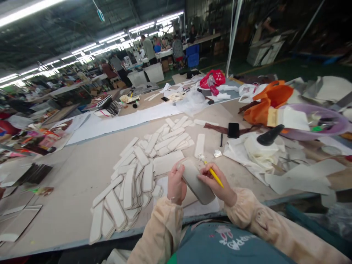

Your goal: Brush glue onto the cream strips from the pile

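Note:
My left hand (pixel 176 185) grips a grey rounded strip piece (pixel 197 182), holding it up over the table's near edge. My right hand (pixel 217 183) is closed on a yellow brush-like tool (pixel 215 176), whose tip rests near the strip's upper end, and its fingers also touch the strip. A long pile of several cream strips (pixel 137 176) fans across the table to the left of my hands. One single strip (pixel 200 145) lies just beyond them.
The brown worktable (pixel 68 176) also carries a black block (pixel 233 130), white fabric scraps (pixel 261 152), a black-handled tool (pixel 271 135), an orange bag (pixel 268 101) and a purple basin (pixel 330 124). Other people work at far tables (pixel 165 51).

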Available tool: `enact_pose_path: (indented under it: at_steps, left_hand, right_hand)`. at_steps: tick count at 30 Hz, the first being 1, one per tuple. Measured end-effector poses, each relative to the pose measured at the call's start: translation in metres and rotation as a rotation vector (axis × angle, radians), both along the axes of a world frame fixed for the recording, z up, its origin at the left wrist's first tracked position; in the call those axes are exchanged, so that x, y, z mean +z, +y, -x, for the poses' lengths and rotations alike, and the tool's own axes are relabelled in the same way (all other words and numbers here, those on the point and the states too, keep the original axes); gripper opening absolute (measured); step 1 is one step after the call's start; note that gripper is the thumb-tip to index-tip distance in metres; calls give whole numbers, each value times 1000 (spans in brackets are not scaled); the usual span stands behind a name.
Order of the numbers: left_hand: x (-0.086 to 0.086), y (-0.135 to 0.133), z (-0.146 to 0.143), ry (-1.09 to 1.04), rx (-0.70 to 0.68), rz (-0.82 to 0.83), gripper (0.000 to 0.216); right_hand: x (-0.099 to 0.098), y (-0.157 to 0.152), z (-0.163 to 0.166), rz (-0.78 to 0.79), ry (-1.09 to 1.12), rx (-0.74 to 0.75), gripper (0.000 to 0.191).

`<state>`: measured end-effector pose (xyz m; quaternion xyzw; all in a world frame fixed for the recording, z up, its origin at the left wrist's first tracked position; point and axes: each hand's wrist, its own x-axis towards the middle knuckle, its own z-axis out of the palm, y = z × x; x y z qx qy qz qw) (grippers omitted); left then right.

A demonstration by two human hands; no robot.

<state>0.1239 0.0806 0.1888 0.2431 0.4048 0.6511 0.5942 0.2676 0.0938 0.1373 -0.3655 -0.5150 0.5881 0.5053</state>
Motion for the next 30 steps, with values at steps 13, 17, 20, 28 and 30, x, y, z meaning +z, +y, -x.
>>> enact_pose_path:
  at_steps: [13, 17, 20, 28, 30]
  left_hand:
    - [-11, 5, -33, 4, -2, 43, 28]
    - [-10, 6, -35, -30, 12, 93, 22]
    - [-10, 10, -31, -101, 5, 134, 21]
    - [-1, 33, 14, -278, 237, 224, 13]
    - [-1, 36, 23, -310, 290, 235, 17]
  right_hand:
    - [10, 1, -14, 18, -38, -46, 25]
    - [9, 3, -15, -2, -58, -57, 25]
    - [9, 4, -16, -8, -79, -45, 26]
    - [-10, -8, -30, 152, -87, 92, 36]
    - [-14, -13, -36, 216, -53, 84, 37]
